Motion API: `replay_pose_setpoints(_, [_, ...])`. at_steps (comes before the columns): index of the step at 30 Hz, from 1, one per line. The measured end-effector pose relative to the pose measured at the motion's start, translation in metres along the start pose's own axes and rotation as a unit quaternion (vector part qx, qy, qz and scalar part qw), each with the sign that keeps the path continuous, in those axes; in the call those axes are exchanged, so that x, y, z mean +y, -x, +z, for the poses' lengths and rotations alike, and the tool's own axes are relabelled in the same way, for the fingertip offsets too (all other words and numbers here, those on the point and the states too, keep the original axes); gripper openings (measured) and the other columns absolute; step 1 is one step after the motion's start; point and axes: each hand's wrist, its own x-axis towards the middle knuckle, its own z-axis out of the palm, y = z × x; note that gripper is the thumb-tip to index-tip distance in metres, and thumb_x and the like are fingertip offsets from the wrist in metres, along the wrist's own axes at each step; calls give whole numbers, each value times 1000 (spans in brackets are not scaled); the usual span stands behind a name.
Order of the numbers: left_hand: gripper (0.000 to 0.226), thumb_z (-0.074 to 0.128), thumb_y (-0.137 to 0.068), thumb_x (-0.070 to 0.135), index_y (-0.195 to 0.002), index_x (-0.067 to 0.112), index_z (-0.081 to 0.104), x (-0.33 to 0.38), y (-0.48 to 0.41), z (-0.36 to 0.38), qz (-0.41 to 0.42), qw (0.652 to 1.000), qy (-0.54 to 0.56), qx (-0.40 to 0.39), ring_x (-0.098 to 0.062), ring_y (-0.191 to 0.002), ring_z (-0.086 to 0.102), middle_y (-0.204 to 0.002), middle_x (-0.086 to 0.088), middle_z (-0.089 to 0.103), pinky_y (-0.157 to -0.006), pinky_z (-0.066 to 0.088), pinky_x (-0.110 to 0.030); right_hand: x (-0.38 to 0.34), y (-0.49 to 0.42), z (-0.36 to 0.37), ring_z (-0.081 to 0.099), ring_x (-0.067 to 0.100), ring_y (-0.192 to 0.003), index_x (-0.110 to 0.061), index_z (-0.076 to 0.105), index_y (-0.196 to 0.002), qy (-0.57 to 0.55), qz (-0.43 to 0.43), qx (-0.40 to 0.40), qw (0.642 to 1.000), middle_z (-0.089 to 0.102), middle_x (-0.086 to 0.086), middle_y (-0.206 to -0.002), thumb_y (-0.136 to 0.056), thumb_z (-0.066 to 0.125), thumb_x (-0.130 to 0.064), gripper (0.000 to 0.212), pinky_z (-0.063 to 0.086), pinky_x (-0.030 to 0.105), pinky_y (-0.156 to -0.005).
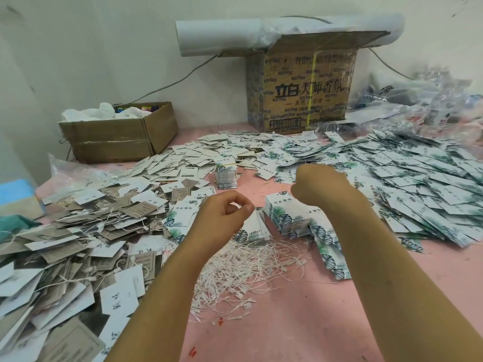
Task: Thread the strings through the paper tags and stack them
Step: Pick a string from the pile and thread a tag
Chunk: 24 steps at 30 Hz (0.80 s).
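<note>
- The left hand [224, 212] hovers just beyond the heap of strings [248, 270]. Its forearm crosses the heap's left edge, its fingers are curled, and its thumb and forefinger tips are pressed together.
- 1 leaf-print tag [254, 224] sits against the underside of that hand, at the far edge of the heap. I cannot tell whether the fingers grip it or a string.
- The right hand [321, 184] is raised beyond the heap and to its right, curled into a fist with its back toward the camera. It is blurred, and I cannot tell what it holds, if anything.
- A stack of leaf-print tags [285, 215] stands just beyond the heap, between the 2 hands.
- More leaf-print tags spill down the heap's right side, partly under the right forearm.
- A banded bundle of tags [226, 173] stands farther beyond the heap.
- A wide spread of loose leaf-print tags [418, 184] lies right of the heap.
- Grey and white strung tags [78, 231] are piled left of the heap.
- Far beyond the heap stands a tall printed carton [305, 87] with a white roll [222, 35] on top.
- A low open box [117, 131] sits beyond the heap to the left.
- Everything rests on a pink table [300, 322].
</note>
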Motion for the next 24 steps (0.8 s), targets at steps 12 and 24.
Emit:
replay_pose_setpoints(12, [15, 56, -92, 12, -80, 14, 65, 5, 1, -3, 40, 992, 107, 55, -3, -40, 35, -42, 10, 46, -42, 30, -13, -35, 19, 10, 42, 11, -54, -18, 49, -109, -396, -245, -181, 866, 47, 2, -63, -91, 43, 4, 28, 37, 24, -52])
replay_pose_setpoints(24, [49, 40, -87, 66, -108, 24, 51, -45, -1, 20, -104, 922, -346, 141, -22, -96, 59, -101, 4, 62, -85, 40, -38, -2, -10, 19, 54, 19, -73, -6, 54, -99, -164, -85, -7, 983, 60, 13, -99, -89, 53, -23, 19, 40, 28, -60])
